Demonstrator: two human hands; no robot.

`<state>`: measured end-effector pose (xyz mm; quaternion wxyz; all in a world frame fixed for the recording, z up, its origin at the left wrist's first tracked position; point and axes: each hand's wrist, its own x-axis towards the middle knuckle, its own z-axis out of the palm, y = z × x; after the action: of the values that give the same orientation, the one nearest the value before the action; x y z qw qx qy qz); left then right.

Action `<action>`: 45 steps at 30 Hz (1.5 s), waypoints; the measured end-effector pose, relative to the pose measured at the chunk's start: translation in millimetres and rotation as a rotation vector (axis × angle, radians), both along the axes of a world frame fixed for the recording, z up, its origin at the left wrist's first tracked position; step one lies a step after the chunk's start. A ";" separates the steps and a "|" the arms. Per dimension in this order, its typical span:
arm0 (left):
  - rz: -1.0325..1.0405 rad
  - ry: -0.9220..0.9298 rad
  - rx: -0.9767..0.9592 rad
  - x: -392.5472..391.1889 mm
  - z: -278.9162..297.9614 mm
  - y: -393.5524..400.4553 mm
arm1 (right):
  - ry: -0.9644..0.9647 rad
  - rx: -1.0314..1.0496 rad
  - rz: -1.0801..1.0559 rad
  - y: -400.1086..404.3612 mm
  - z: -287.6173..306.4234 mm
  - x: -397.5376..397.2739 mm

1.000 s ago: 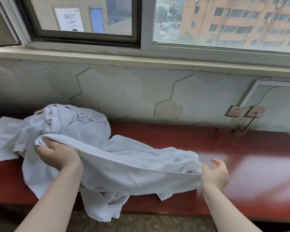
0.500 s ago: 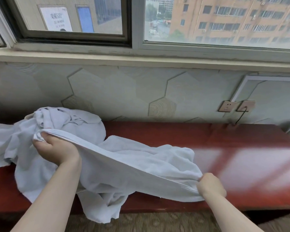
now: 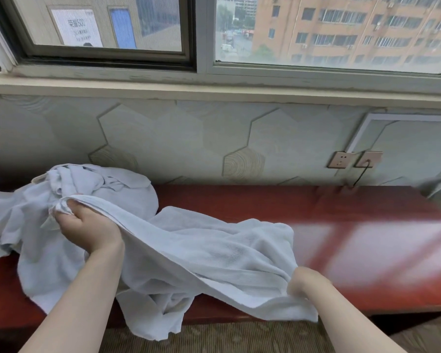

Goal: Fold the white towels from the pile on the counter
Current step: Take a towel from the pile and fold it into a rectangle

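Since a second ago my right hand (image 3: 306,282), which then hung open-fingered at the towel's end, has closed on that end and dropped toward the near edge of the counter (image 3: 354,240), pulling the hem down with it. Now I see its fingers curled around a bunched corner of the white towel (image 3: 214,256), though the blur keeps me from telling fingertips apart. My left hand (image 3: 89,229) sits much where it was, raised over the counter's left part, fingers and thumb clamped on the other corner, cloth wadded in the fist. Between both hands the towel's hemmed edge runs taut, slanting from upper left down to lower right. Its body sags below that line, part lying on the red counter, part spilling over the front edge toward the patterned floor (image 3: 239,337). Behind my left hand the pile of towels (image 3: 105,184) is heaped against the hexagon-patterned wall (image 3: 189,138), touching the one I hold. On that wall, far right, two sockets (image 3: 354,160) sit side by side, a dark cord hanging from the right one. Above runs the window (image 3: 316,31).
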<state>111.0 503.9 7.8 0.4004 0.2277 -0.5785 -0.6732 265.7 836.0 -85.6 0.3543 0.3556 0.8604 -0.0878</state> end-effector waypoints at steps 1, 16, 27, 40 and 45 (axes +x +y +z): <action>-0.006 -0.001 -0.001 0.2 0.2 0.7 | -0.062 -0.067 -0.019 0.8 -0.2 -1.5; -0.015 -0.034 -0.075 -2.8 -6.8 0.2 | 0.391 -0.021 -0.058 -39.8 -36.2 20.8; -0.170 -0.145 -0.170 16.3 -9.0 10.5 | 0.528 0.011 -0.175 -41.0 -48.3 29.1; -0.542 0.193 -0.701 58.1 -22.2 29.4 | 1.226 0.218 -0.203 -36.5 -28.6 50.8; -0.328 0.578 -0.711 45.4 0.4 27.9 | 1.833 0.212 -0.376 -28.8 7.4 32.6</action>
<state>156.4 531.8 8.2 0.4863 -0.2134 -0.6661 -0.5237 298.3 807.2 -78.2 -0.5151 0.3111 0.7358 -0.3106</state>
